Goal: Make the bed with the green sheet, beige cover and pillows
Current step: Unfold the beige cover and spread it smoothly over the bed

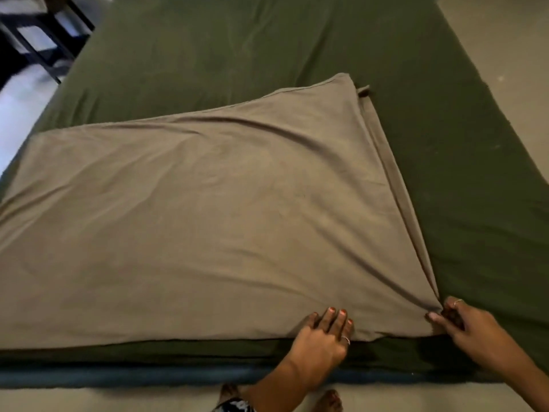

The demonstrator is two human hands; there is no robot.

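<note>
green sheet [225,46]: spread flat over the whole mattress, fills upper and right of frame; smooth; that step looks done
beige cover [193,221]: lies folded on the sheet, centre and left of frame; layered edges show along its right side, running from upper centre to lower right; not yet opened out; spreading it is what's left
pillows: none in view; placing them also left
progress: judged early-to-mid; sheet on, cover only started
dark furniture [38,40]: upper left corner, off the bed; blurred
left hand [323,337]: lower centre; fingers straight and spread, pressing flat on the cover's near edge; grasping nothing
right hand [469,325]: lower right; thumb and fingers pinch the cover's near right corner; cloth bunches to a point there
</note>
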